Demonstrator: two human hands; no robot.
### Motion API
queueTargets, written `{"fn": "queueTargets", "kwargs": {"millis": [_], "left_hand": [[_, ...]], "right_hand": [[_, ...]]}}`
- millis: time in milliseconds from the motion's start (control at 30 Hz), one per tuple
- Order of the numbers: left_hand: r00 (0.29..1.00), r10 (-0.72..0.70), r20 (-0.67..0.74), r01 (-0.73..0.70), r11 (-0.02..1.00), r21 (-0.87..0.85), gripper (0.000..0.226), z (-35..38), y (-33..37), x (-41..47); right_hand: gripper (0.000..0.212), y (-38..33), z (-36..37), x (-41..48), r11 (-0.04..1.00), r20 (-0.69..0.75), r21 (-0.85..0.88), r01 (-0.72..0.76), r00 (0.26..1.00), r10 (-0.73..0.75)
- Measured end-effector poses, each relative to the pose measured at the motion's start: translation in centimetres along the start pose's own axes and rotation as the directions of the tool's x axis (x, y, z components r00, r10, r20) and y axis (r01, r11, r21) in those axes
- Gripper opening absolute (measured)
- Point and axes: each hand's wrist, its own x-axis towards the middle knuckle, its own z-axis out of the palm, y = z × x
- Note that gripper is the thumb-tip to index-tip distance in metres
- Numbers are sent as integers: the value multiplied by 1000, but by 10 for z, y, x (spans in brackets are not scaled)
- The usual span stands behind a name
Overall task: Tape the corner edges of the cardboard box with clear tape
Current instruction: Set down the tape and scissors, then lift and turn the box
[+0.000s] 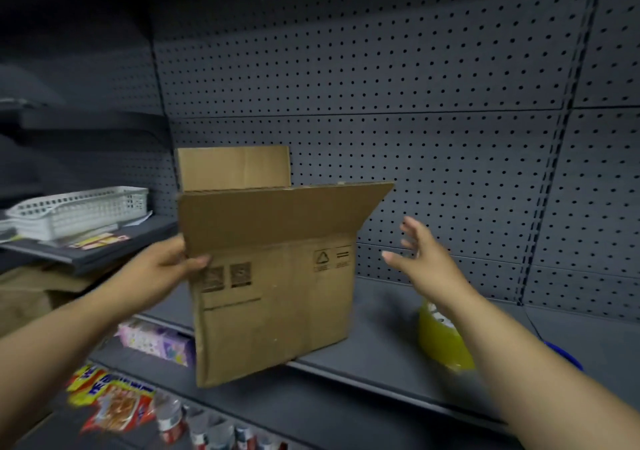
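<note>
My L hand (166, 262) grips the cardboard box (273, 294) by its left edge (top flaps open), at the shelf (381, 314) front. R hand (422, 259) free, fingers spread, near box's right side w/o touching; tape roll (440, 342) on shelf behind R forearm.

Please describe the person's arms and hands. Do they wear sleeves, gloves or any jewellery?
The left hand and right hand are bare, with no gloves. The left forearm and right forearm are bare too; no sleeve reaches into view. I see no watch, ring or bracelet, though blur could hide a thin ring.
</note>
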Motion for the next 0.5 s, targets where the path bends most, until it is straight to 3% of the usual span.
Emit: {"fn": "queueTargets", "kwargs": {"millis": [133,233,367,500], "left_hand": [[942,-172,-287,201,977,75,18,-22,-39,-10],[800,-297,-522,398,913,92,21,-16,-56,-12],[667,-512,-541,566,820,-79,59,-5,-61,-4],[597,-628,-500,597,764,-246,65,-7,-64,13]], "right_hand": [[79,-39,32,9,985,251,-43,169,956,-153],[64,-69,67,16,940,357,-161,301,906,-228],[14,-103,107,17,909,325,-259,327,916,-237],[29,-122,134,6,857,334,-330,395,898,-285]]}}
